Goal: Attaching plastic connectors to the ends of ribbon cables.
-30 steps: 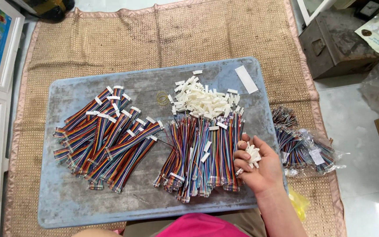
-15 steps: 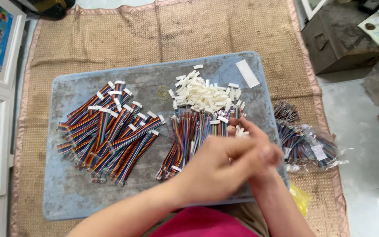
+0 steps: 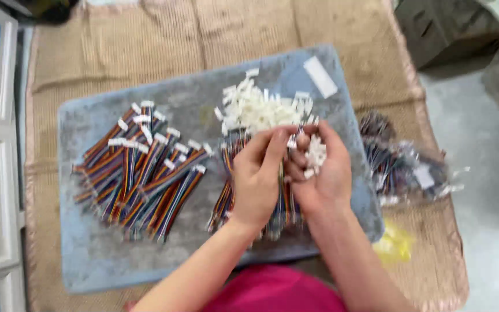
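Right hand (image 3: 319,173) cupped, holding white connectors (image 3: 316,153) ready; left hand (image 3: 258,176) pinching a cable (image 3: 284,190) near mat's (image 3: 88,254) right edge.

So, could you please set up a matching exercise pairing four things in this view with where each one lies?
Things:
1. heap of white connectors
2. fanned rainbow cables
3. bagged cables
4. white connectors in right hand

Places:
A. off the grey mat's right edge
B. left part of the mat
C. cupped in the palm
D. far middle of the mat

Pairs: 1-D, 2-B, 3-A, 4-C
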